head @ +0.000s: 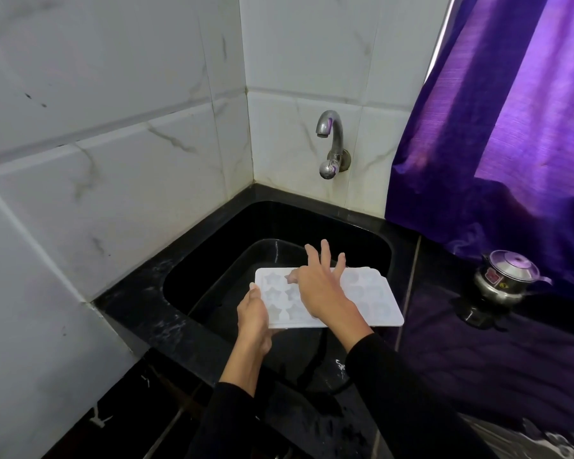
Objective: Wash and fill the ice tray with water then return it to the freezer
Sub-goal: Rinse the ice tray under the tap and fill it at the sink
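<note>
A white ice tray (375, 299) with star-shaped and rounded moulds is held level over the black sink (212, 246). My left hand (254, 318) grips its near left corner, thumb on top and fingers underneath. Over the middle of the tray lies my right hand (318, 286), fingers spread, with the thumb touching a mould on the left side. A steel tap (330, 140) sticks out of the tiled wall above the sink, and no water runs from it.
Black stone counter (477, 366) surrounds the sink. A small steel pot with a lid (507, 276) stands on the counter at the right. A purple curtain (510, 127) hangs behind it. White tiled walls close in the left and back.
</note>
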A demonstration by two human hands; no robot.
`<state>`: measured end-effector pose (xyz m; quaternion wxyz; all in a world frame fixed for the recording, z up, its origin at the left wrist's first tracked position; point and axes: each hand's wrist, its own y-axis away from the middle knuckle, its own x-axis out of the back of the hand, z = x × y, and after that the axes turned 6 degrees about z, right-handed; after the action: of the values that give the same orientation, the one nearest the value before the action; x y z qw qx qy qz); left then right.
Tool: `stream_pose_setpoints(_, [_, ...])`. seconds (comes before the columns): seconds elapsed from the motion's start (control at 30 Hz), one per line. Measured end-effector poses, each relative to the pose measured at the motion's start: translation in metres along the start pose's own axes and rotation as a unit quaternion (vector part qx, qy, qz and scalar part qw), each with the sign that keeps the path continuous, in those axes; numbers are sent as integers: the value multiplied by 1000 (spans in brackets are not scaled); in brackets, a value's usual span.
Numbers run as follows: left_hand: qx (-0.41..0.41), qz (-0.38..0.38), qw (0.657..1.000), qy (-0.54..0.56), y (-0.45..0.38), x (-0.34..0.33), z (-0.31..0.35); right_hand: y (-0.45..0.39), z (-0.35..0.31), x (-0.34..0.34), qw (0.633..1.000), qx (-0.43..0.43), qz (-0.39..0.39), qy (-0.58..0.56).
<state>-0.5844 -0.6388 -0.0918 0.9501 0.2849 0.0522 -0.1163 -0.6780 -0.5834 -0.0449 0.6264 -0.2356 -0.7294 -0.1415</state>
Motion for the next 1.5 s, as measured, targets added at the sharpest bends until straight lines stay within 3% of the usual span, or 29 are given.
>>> stream_pose_setpoints(0.6, [-2,5,1000,4,-2,-2,1,-4,-1,-1,1000,5,-4,4])
stream_pose_setpoints(0.8, [-8,-2,1000,1,-2,-2,0,-6,-6,2,999,28,43,-15])
stream_pose_setpoints(1.03, [-23,-8,1000,8,5,-3,1,-9,-16,-5,998,57,-21,18])
stream_pose_setpoints(1.5, [-18,-7,1000,-1,8,2,-3,-8,-21,-12,997,57,-23,44])
